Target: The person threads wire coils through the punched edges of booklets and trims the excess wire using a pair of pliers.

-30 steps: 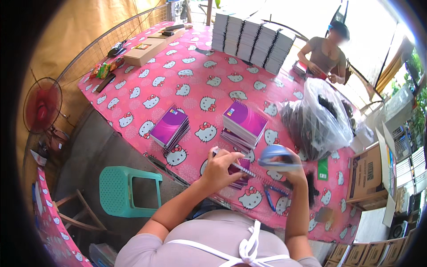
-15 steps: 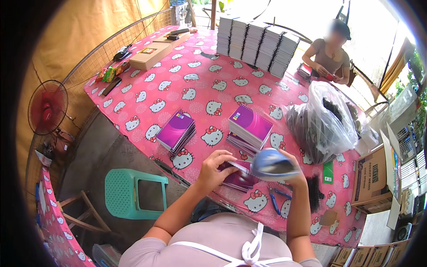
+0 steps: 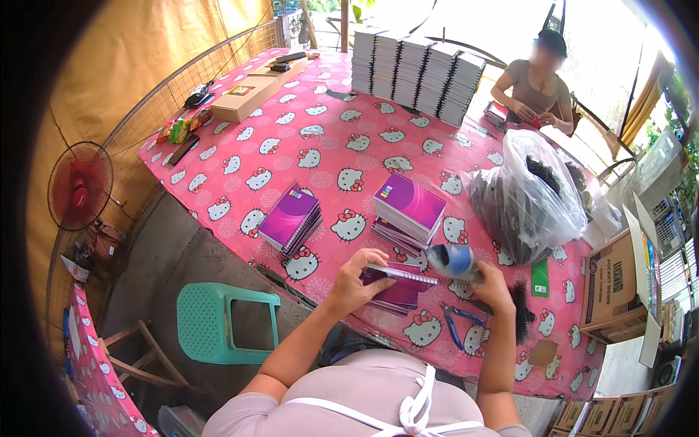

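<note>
"While both hands are above the pink, cat-patterned table (image 3: 175, 182), what does each one hold?"

"The left hand (image 3: 358, 282) has its grip pinched on a spiral-bound purple notebook with white page edges (image 3: 408, 276), just above a low pile of purple notebooks (image 3: 399, 296)."

"And the right hand (image 3: 495, 288)?"

"Its grip is curled round a rounded blue object (image 3: 459, 260), blurred, near the held notebook's right end; blue-handled pliers (image 3: 453, 329) lie on the table, nearer its front edge."
</note>
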The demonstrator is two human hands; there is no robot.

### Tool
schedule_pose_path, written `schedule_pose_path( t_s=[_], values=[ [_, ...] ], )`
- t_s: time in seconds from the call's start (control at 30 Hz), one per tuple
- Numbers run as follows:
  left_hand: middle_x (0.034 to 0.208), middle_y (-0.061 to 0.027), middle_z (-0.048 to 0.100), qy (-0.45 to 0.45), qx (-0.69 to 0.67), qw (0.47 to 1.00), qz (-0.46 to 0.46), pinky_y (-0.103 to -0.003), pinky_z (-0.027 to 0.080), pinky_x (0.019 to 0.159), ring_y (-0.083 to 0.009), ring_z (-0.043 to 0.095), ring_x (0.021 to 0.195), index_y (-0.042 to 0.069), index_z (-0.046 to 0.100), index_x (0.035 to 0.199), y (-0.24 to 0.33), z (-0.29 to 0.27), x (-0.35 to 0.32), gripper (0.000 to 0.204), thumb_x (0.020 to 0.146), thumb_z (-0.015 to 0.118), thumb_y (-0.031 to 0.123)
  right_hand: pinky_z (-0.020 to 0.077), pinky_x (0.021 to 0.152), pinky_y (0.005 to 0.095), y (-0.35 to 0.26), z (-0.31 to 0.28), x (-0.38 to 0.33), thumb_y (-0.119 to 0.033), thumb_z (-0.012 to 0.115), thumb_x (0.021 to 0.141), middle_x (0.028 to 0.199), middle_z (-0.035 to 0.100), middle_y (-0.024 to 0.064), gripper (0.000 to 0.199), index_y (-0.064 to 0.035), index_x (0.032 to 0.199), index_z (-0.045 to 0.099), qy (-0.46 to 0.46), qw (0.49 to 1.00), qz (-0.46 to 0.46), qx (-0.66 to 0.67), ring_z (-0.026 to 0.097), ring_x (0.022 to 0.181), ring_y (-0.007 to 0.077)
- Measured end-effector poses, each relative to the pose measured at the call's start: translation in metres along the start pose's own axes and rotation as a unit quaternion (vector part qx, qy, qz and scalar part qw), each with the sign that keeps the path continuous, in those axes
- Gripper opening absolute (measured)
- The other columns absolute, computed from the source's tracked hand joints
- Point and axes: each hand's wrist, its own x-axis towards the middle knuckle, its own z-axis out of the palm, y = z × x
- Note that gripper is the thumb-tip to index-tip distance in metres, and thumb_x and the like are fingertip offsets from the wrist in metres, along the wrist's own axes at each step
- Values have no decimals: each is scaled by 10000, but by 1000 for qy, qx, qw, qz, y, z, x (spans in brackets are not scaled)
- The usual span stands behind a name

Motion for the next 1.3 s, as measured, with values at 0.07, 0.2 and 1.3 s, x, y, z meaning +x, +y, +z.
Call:
schedule_pose_path(
  t_s=[0.07, 0.2, 1.3],
  values=[
    [945, -56, 635, -9, -107, 992, -63, -263, 501, 787, -141, 611, 897, 37, 623, 937, -7, 6, -5, 214, 761, 743, 5, 464, 905, 361, 8, -14, -7, -117, 735, 671, 1184, 587, 207, 490, 16, 1120, 590, 32, 999, -35, 18, 575, 1078, 352],
    [902, -39, 645, -15, -104, 988, -116, -235, 502, 765, -108, 610, 854, 24, 619, 914, -10, 16, -8, 168, 785, 721, -14, 277, 1071, 493, -103, -25, -2, -413, 676, 787, 1389, 430, 204, 680, 20, 1277, 487, 121, 984, -127, -13, 404, 1297, 341],
    [1160, -114, 511, 13, 109, 994, -20, -321, 484, 829, -217, 547, 1019, 94, 683, 898, 2, 16, -15, 252, 681, 805, 57, 405, 689, 389, -141, 34, -15, -175, 691, 759, 796, 548, 96, 192, -36, 839, 586, 90, 970, -224, -24, 541, 779, 290]
  ],
)
